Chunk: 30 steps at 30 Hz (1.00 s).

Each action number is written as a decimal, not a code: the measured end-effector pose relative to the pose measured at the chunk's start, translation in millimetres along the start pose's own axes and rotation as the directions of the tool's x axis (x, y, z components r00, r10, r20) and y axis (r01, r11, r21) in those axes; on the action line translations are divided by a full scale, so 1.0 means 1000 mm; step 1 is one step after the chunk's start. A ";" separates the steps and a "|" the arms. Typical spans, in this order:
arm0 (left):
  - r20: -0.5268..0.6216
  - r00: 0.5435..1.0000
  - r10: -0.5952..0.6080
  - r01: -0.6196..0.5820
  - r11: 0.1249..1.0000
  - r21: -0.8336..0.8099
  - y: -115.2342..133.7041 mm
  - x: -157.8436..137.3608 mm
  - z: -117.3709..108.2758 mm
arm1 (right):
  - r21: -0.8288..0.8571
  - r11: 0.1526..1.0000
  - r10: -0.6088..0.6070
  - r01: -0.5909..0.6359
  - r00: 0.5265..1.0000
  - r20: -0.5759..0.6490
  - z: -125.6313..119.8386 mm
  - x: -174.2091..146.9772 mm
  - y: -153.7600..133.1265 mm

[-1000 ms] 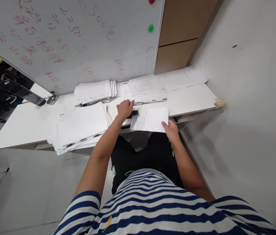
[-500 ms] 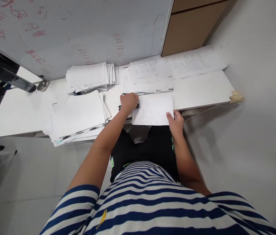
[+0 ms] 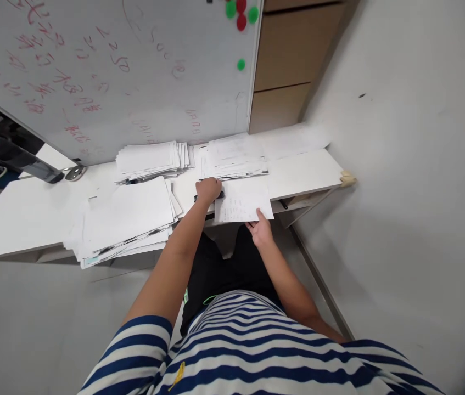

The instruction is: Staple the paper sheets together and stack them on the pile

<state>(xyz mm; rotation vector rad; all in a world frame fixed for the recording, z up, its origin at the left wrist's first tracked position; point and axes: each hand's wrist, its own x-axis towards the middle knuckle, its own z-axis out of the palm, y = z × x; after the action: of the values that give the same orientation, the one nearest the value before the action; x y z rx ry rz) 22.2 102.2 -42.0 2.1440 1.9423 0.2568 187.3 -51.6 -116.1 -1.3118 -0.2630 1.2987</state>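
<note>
My left hand (image 3: 208, 190) is closed over a black stapler (image 3: 221, 195), most of which my fingers cover. The stapler sits at the left edge of a white sheet (image 3: 242, 202) with faint writing, near the front edge of the desk. My right hand (image 3: 261, 229) pinches the lower right part of that sheet, thumb on top and fingers beneath. Just behind the sheet lies a stack of printed papers (image 3: 236, 156). Left of my left hand rests a larger pile of white paper (image 3: 131, 211).
Another paper stack (image 3: 147, 157) stands against the whiteboard (image 3: 166, 71) at the back. A long sheet (image 3: 293, 140) lies at the desk's right end. A dark bottle (image 3: 22, 156) and a round metal object (image 3: 74, 174) are at the left. A wall (image 3: 401, 192) rises on the right.
My right hand has shifted from the sheet's right edge to its lower edge, and the sheet is slightly turned. My left hand stays on the stapler. The view has tilted up.
</note>
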 end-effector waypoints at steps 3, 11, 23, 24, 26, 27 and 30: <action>-0.019 1.000 -0.013 0.013 0.999 0.031 0.000 0.002 0.000 | 0.021 0.999 0.047 -0.048 0.998 0.048 0.016 -0.007 0.000; 0.038 0.999 0.007 -0.006 1.000 -0.019 -0.002 0.002 -0.003 | -0.229 0.962 -0.141 0.151 0.988 0.061 0.021 0.003 0.001; 0.057 0.998 -0.012 0.016 0.998 -0.064 -0.004 0.002 -0.004 | -0.283 0.940 -0.182 0.192 0.981 0.061 0.016 0.005 -0.003; 0.058 0.998 -0.014 0.018 0.998 -0.066 -0.004 0.002 -0.004 | -0.286 0.940 -0.177 0.188 0.982 0.065 0.016 0.006 -0.003; 0.059 0.998 -0.017 0.021 0.997 -0.070 -0.005 0.002 -0.004 | -0.288 0.940 -0.172 0.182 0.983 0.061 0.015 0.009 -0.005; 0.059 0.998 -0.019 0.023 0.997 -0.072 -0.005 0.002 -0.004 | -0.291 0.940 -0.169 0.179 0.984 0.058 0.014 0.010 -0.007; 0.065 0.997 -0.032 0.037 0.996 -0.086 -0.005 0.002 -0.005 | -0.316 0.932 -0.165 0.179 0.984 0.071 0.014 0.015 -0.013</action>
<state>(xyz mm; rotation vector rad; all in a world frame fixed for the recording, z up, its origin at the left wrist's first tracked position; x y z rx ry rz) 16.0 105.1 -39.3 2.0373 1.8955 0.2592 189.1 -28.8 -108.2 -1.4978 -0.6293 1.1675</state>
